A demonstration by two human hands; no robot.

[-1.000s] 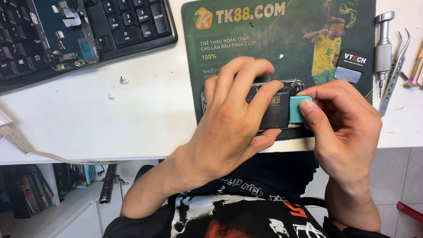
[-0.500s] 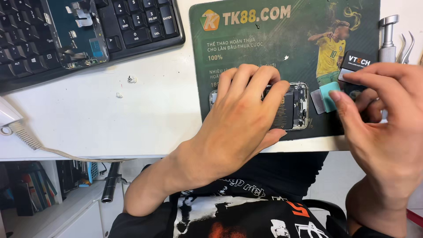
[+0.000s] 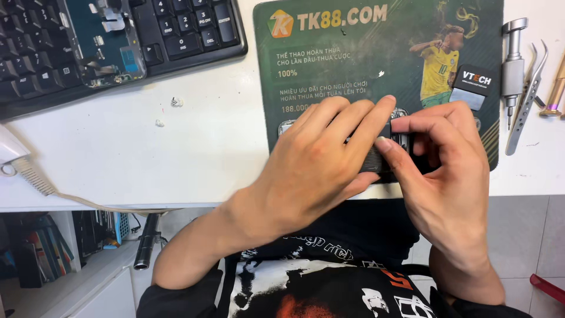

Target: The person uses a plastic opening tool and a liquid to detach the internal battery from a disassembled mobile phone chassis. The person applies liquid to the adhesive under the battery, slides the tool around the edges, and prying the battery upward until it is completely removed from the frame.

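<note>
Left hand point(image 3: 318, 171) pins opened dark phone chassis point(image 3: 382, 156) on green printed mat point(image 3: 353, 65), right hand point(image 3: 438, 171) pinches its edge; slipping fingertips could likely tear internals.

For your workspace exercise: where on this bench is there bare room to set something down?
Bare white table lies between the keyboard and the green mat, bar two small scraps. It is crowded around both hands on the opened phone, and at the tools.

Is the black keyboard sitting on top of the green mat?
No, the black keyboard lies on the white table to the left of the green mat, with bare table between them.
</note>
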